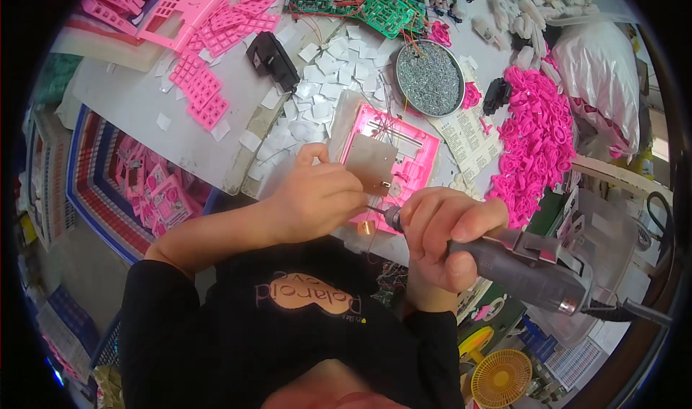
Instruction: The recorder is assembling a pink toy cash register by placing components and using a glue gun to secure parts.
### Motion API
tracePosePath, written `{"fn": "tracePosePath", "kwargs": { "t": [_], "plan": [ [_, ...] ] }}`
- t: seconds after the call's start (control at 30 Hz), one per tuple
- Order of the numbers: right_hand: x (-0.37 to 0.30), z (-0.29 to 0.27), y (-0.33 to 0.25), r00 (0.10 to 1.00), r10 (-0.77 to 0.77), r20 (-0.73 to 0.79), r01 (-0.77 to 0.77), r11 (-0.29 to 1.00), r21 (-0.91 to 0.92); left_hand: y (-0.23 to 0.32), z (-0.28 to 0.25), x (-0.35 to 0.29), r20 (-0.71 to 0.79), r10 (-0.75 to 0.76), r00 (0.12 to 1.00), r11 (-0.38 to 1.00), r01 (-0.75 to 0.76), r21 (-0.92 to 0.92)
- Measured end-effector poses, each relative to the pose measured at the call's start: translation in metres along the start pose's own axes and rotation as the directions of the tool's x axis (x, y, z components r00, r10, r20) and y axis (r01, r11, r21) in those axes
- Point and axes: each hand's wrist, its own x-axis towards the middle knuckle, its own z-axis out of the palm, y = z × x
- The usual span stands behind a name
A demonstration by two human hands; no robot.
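My right hand point(448, 234) is wrapped round a dark grey electric screwdriver point(522, 270), whose cable runs off to the right. The screwdriver's bit points left, its tip meeting the fingertips of my left hand point(317, 196). Those fingers are closed in a pinch; what they hold, if anything, is hidden. Just beyond both hands lies an open pink plastic housing point(417, 146), with a flat grey metal plate point(371, 162) and thin wires in it. A small copper-coloured piece point(366, 227) sits by the housing's near edge, below the bit.
A round metal bowl point(437, 115) of small screws stands beyond the housing. White paper squares point(317, 95) cover the table to its left. Green circuit boards point(393, 12) lie at the back, a heap of pink parts point(530, 135) at right, and a crate point(101, 185) stands at left.
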Motion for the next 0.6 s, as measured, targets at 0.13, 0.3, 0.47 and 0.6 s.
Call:
{"fn": "tracePosePath", "kwargs": {
  "t": [0.13,0.3,0.47,0.6],
  "plan": [
    [-0.01,-0.007,0.025,0.997,0.04,-0.06,-0.041,0.999,-0.029,-0.014,-0.02,-0.001,0.027,-0.128,0.991,0.97,0.119,0.211],
    [-0.01,-0.004,0.039,0.997,0.033,-0.071,-0.04,0.994,-0.105,-0.018,-0.024,-0.005,0.005,-0.287,0.958,0.958,0.286,0.032],
    [-0.003,0.001,0.051,0.998,-0.041,0.045,0.051,0.967,-0.248,-0.012,-0.009,-0.008,-0.038,-0.235,0.971,0.972,0.235,0.008],
    [-0.007,-0.002,0.052,1.0,-0.012,0.023,0.015,0.987,-0.158,-0.009,-0.003,-0.01,-0.07,-0.155,0.985,0.982,0.162,0.094]
  ]
}}
